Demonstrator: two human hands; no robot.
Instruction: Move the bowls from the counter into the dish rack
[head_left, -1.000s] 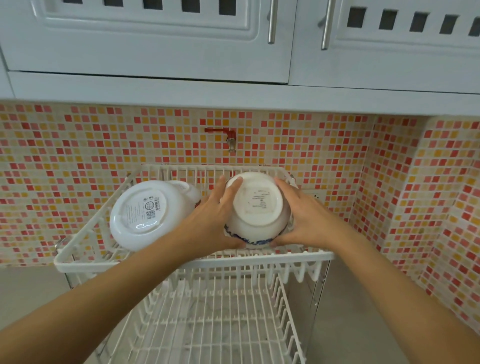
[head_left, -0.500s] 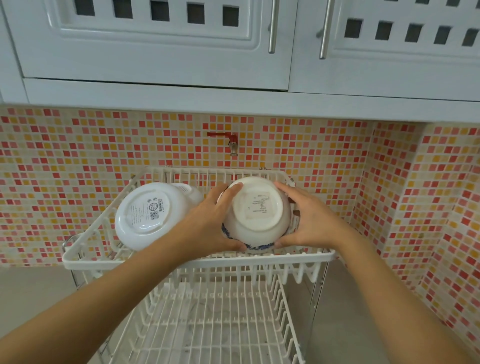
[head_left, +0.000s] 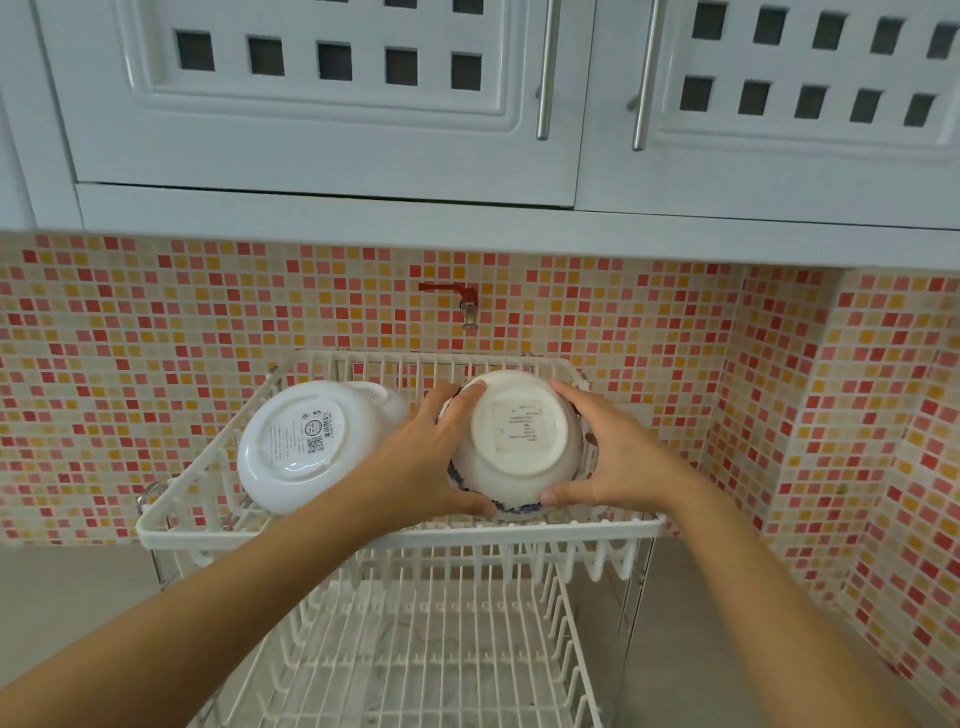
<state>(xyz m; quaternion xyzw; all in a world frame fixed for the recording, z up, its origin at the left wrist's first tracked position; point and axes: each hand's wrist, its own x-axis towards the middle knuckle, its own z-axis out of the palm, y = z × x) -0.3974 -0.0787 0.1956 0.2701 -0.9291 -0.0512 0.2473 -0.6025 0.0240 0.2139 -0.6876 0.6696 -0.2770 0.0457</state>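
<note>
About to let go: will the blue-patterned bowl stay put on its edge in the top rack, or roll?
The blue-patterned bowl stands on its round rim, so it may roll or tip once both hands release. It looks glazed and rigid, so probably slippery and chippable against the white bowl. The rack wires may steady it.

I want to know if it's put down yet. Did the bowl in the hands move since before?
Barely. The blue-patterned bowl sits in the same spot against the upper rack's front rail, both hands still around it.

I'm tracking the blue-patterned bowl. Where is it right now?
The blue-patterned bowl is on the right side of the dish rack's upper tier, base toward the camera, held between the left hand and right hand, beside the white bowl.
</note>
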